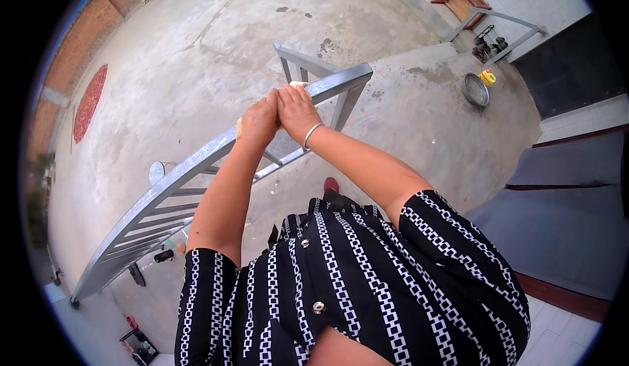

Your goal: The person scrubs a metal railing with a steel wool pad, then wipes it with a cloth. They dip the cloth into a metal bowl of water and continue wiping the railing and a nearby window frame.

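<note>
A grey metal railing with upright bars curves from the lower left up to the middle of the view. My left hand and my right hand lie side by side and touch on its top bar, fingers curled over it. Pale yellowish cloth pokes out past my right fingers, and another pale edge shows beside my left wrist. Both hands press this cloth to the bar, though most of it is hidden beneath them. A silvery bangle circles my right wrist.
Beyond the railing spreads a concrete yard, with red produce laid out by a brick wall. At right are a metal basin, a yellow jug and a dark grey door curtain. A round mirror adjoins the railing.
</note>
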### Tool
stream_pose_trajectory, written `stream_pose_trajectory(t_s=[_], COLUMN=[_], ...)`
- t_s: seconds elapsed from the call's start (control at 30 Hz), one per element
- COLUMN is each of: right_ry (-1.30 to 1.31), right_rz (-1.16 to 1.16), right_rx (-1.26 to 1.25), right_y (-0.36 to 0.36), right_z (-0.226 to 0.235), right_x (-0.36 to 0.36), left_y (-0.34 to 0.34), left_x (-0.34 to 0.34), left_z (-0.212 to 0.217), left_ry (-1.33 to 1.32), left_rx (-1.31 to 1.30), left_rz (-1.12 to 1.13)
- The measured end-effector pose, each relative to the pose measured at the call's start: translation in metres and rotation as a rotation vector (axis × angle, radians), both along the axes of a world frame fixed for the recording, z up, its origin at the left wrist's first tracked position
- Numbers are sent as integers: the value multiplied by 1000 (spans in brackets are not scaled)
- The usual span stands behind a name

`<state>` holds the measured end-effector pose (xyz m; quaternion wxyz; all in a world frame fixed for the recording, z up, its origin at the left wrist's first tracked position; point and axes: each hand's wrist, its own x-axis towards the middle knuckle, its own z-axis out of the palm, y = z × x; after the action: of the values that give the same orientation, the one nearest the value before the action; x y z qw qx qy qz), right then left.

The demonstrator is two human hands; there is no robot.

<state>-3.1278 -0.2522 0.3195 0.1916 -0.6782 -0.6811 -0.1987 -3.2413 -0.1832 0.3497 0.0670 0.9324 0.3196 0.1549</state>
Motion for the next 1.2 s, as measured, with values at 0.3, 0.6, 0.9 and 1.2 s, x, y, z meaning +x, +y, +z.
stream_pose_trajectory(t_s=[0.3, 0.6, 0.9, 1.2], right_ry=[152, 911, 1498, 1199], right_rz=[364, 792, 975, 1161], right_rx=[-364, -1642, -2376, -2680], right_y=[0, -50, -50, -173], right_z=[40, 23, 99, 83], right_x=[-155, -259, -388, -531], left_y=[-33, -196, -309, -467], left_x=[-178, -346, -404, -457], left_z=[25, 5, 98, 64], left_ry=[4, -250, -1949, -1935], left_rx=[57, -816, -869, -299], left_rz=[202, 703, 810, 1197])
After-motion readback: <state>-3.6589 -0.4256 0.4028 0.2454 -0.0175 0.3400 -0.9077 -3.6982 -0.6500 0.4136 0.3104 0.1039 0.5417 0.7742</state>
